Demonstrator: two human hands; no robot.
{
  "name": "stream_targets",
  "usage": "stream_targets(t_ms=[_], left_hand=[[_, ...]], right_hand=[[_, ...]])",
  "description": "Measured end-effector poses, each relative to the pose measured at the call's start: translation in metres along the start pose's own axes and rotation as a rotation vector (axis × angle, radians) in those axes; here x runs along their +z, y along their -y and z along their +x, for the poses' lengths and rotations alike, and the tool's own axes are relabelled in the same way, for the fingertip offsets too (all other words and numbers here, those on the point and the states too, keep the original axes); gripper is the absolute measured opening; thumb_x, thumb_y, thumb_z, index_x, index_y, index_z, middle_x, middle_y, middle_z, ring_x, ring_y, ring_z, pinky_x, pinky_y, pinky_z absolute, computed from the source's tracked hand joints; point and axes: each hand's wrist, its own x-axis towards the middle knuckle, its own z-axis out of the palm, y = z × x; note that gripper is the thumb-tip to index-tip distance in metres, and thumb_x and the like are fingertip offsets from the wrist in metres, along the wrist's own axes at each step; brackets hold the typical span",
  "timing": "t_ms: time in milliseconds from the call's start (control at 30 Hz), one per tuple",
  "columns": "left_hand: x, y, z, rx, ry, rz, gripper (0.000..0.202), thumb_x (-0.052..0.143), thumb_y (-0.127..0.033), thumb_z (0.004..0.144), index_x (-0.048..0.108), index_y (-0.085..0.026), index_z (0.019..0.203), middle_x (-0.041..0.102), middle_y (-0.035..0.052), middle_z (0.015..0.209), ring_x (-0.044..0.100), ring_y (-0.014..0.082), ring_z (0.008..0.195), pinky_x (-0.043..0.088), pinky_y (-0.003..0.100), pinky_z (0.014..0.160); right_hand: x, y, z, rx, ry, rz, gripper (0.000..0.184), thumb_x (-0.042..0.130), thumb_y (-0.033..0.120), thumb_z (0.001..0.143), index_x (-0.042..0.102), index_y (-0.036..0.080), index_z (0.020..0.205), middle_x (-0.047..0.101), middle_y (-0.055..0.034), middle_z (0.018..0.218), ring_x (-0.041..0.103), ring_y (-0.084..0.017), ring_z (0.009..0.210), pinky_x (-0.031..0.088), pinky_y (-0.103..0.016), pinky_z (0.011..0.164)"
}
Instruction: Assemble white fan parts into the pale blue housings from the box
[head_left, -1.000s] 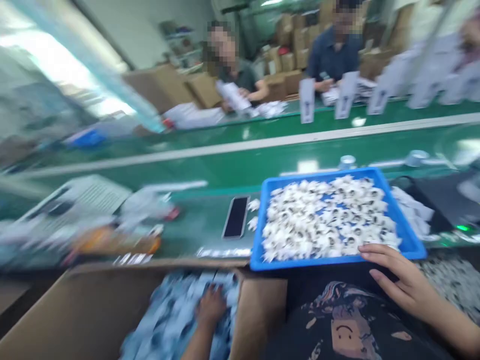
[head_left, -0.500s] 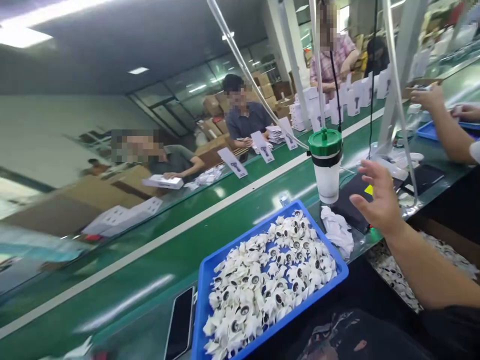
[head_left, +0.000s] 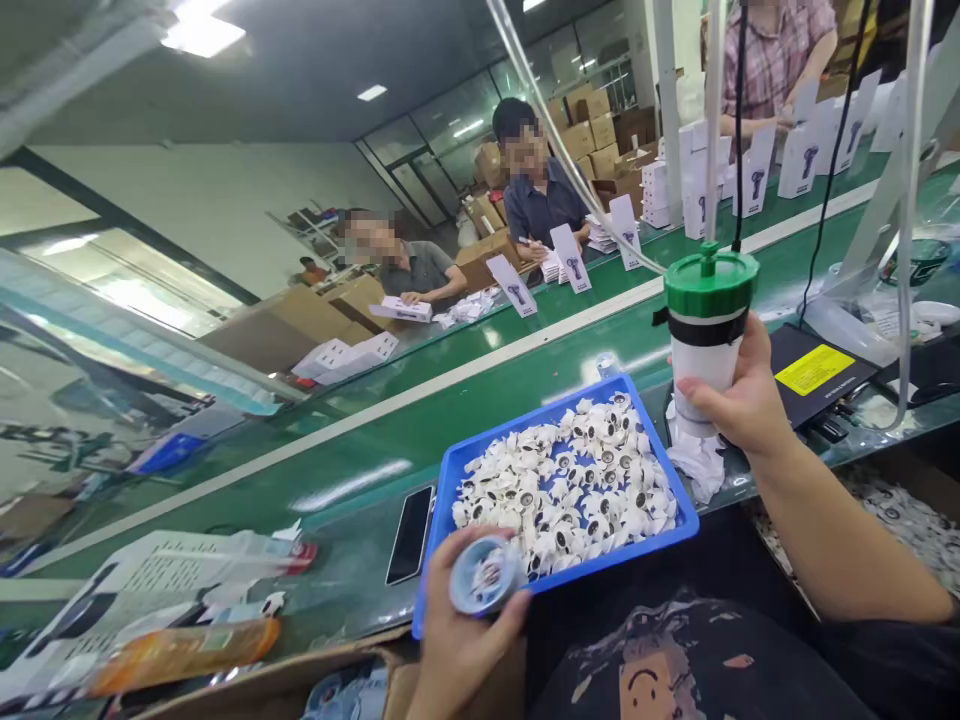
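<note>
Through the head camera, the only view I have, I see the left hand (head_left: 469,635) in front of the near left part of the blue tray (head_left: 622,555), its fingers curled round a light blue round piece (head_left: 484,577); the thumb presses the near side, and something pale and reddish shows inside the opening, too blurred for me to name; the right hand (head_left: 750,400) grips a white cup (head_left: 701,365) with a green lid (head_left: 711,282) and a black band, thumb across the near side, other fingers mostly hidden behind; I cannot tell whether the cup's base rests on anything.

White finned parts (head_left: 526,500) with dark hubs fill most of the tray; a phone (head_left: 410,535), its screen dark, lies just beside the tray's left edge; crumpled white material (head_left: 697,465) sits below the cup; more light blue pieces (head_left: 349,692) show in a carton at the bottom edge.

For writing, I find a yellow label (head_left: 815,370) on a flat black case (head_left: 806,405) right of the cup, its print too small for me to read; across the green bench (head_left: 322,480), upright white boxes (head_left: 570,260) carry a dark picture of a handheld device with a tiny illegible line beneath; three co-workers handle white boxes and papers along the far side; an orange packet (head_left: 187,655) at lower left bears a pale label I cannot make out.
</note>
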Motion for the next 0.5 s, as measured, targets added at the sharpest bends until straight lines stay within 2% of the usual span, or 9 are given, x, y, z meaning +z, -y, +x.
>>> stream_targets(t_ms=[100, 167, 233, 300, 400, 500], left_hand=[[0.045, -0.032, 0.031, 0.11, 0.339, -0.091, 0.057, 0.075, -0.047, 0.069, 0.052, -0.029, 0.119, 0.07, 0.0078, 0.104, 0.068, 0.0306, 0.099, 0.054, 0.05, 0.091], [0.068, -0.054, 0.048, 0.214, 0.454, -0.134, 0.051, 0.076, -0.044, 0.07, 0.057, -0.025, 0.114, 0.07, 0.0086, 0.105, 0.067, 0.0287, 0.098, 0.054, 0.046, 0.088], [0.083, -0.072, 0.056, 0.319, 0.482, -0.206, 0.043, 0.074, -0.041, 0.073, 0.059, -0.023, 0.109, 0.07, 0.0078, 0.103, 0.067, 0.0264, 0.094, 0.054, 0.043, 0.084], [0.092, -0.085, 0.059, 0.373, 0.47, -0.285, 0.034, 0.072, -0.04, 0.074, 0.061, -0.021, 0.1, 0.07, 0.0063, 0.095, 0.066, 0.0241, 0.086, 0.054, 0.039, 0.077], [0.096, -0.096, 0.057, 0.373, 0.442, -0.372, 0.026, 0.071, -0.041, 0.074, 0.061, -0.02, 0.086, 0.068, 0.004, 0.083, 0.064, 0.0209, 0.076, 0.053, 0.035, 0.069], [0.095, -0.1, 0.056, 0.357, 0.429, -0.414, 0.026, 0.072, -0.039, 0.074, 0.061, -0.02, 0.087, 0.067, 0.0036, 0.082, 0.063, 0.0203, 0.075, 0.053, 0.035, 0.068]], right_hand=[[0.006, 0.023, -0.008, 0.12, 0.112, 0.176, 0.091, 0.07, 0.064, 0.062, 0.02, 0.03, 0.13, 0.055, -0.01, 0.123, 0.066, -0.021, 0.082, 0.058, -0.038, 0.069], [0.014, 0.044, -0.013, 0.214, 0.177, 0.3, 0.084, 0.071, 0.063, 0.059, 0.029, 0.027, 0.123, 0.061, -0.0068, 0.107, 0.064, -0.018, 0.068, 0.056, -0.034, 0.058], [0.025, 0.065, -0.016, 0.306, 0.224, 0.425, 0.078, 0.074, 0.059, 0.056, 0.035, 0.024, 0.115, 0.063, -0.004, 0.093, 0.062, -0.017, 0.061, 0.053, -0.031, 0.051], [0.034, 0.082, -0.017, 0.377, 0.252, 0.487, 0.075, 0.074, 0.058, 0.054, 0.039, 0.023, 0.11, 0.063, -0.0033, 0.089, 0.063, -0.017, 0.061, 0.054, -0.031, 0.05], [0.041, 0.096, -0.016, 0.421, 0.27, 0.456, 0.068, 0.074, 0.059, 0.055, 0.042, 0.023, 0.104, 0.062, -0.0032, 0.09, 0.065, -0.018, 0.064, 0.055, -0.031, 0.05], [0.043, 0.099, -0.016, 0.392, 0.249, 0.456, 0.064, 0.076, 0.053, 0.056, 0.041, 0.024, 0.1, 0.061, 0.0, 0.085, 0.065, -0.017, 0.062, 0.056, -0.031, 0.051]])
